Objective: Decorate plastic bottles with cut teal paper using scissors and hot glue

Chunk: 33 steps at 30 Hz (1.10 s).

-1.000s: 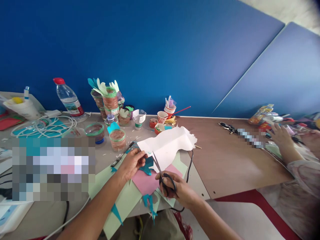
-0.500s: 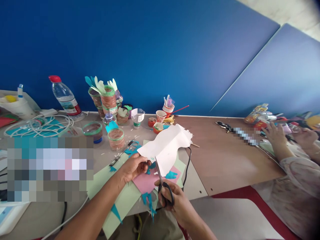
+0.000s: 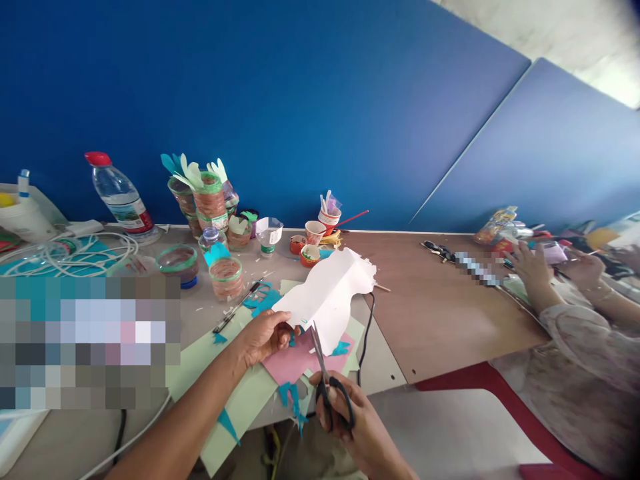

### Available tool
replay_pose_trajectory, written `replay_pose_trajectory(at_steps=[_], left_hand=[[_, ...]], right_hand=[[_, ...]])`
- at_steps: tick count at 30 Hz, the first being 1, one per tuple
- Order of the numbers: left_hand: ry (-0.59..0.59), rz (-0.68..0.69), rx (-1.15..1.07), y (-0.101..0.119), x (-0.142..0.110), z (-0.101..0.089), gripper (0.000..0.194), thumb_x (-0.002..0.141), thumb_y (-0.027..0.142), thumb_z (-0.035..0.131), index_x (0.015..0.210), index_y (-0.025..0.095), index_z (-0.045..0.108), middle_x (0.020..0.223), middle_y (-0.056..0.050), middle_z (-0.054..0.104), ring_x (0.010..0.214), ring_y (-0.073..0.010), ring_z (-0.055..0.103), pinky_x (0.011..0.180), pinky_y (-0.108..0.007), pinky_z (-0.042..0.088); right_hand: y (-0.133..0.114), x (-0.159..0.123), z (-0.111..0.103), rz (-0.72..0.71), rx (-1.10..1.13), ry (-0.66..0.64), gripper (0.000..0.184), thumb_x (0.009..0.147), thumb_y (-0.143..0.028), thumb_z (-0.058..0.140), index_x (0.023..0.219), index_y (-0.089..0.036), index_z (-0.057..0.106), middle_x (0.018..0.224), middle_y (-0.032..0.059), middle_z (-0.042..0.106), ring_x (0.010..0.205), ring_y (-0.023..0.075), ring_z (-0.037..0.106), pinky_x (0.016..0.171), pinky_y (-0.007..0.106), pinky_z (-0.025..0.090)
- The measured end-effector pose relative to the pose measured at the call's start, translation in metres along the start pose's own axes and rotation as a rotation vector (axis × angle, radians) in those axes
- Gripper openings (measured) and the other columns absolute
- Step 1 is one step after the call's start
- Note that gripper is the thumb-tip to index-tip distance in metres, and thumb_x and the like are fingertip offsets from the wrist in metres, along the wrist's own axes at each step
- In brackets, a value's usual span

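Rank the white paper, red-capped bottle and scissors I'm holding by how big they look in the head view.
1. White paper
2. Red-capped bottle
3. Scissors
That's by visible area only; the bottle stands farther from the camera.

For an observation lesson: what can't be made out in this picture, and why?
All in the head view:
Lower left: whatever the pixelated patch covers.
Underside of the white paper: hidden by its upper face.
Pink sheet: partly hidden behind the white paper.
White tub: cut off by the left edge.
Bottle label: print too small to read.
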<state>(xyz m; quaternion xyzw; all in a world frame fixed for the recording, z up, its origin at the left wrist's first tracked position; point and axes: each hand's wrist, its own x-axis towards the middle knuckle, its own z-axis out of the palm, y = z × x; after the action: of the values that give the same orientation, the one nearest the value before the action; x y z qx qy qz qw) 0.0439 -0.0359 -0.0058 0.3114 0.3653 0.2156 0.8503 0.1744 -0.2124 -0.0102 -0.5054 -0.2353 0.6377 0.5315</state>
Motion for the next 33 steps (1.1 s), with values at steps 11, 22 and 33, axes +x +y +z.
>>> replay_pose_trajectory(at_steps=[11,22,33], left_hand=[[-0.129,0.037,0.096,-0.009,-0.003,0.003,0.018,0.07,0.025,0.069,0.072,0.008,0.068,0.066,-0.009,0.07,0.036,-0.0051,0.046,0.037,-0.018,0.03],[-0.187,0.007,0.209,-0.014,-0.007,0.005,0.024,0.068,0.033,0.072,0.068,0.011,0.064,0.056,-0.005,0.066,0.037,-0.007,0.048,0.04,-0.02,0.032],[-0.24,-0.024,0.133,-0.012,-0.008,0.002,0.031,0.07,0.04,0.073,0.08,0.012,0.065,0.068,-0.007,0.07,0.037,-0.0065,0.048,0.04,-0.019,0.033]], right_hand=[[0.034,0.001,0.036,-0.138,0.043,0.115,0.061,0.071,-0.066,0.065,0.1,-0.014,0.058,0.055,-0.0017,0.054,0.038,0.0037,0.029,0.037,0.019,0.016],[0.03,0.009,0.055,-0.137,0.187,0.249,0.059,0.068,-0.068,0.066,0.094,-0.016,0.056,0.062,-0.0011,0.058,0.035,0.001,0.027,0.038,0.019,0.018],[0.025,0.004,0.044,-0.096,0.176,0.283,0.057,0.062,-0.064,0.074,0.092,-0.019,0.054,0.058,-0.0032,0.051,0.044,0.0053,0.032,0.041,0.019,0.018]])
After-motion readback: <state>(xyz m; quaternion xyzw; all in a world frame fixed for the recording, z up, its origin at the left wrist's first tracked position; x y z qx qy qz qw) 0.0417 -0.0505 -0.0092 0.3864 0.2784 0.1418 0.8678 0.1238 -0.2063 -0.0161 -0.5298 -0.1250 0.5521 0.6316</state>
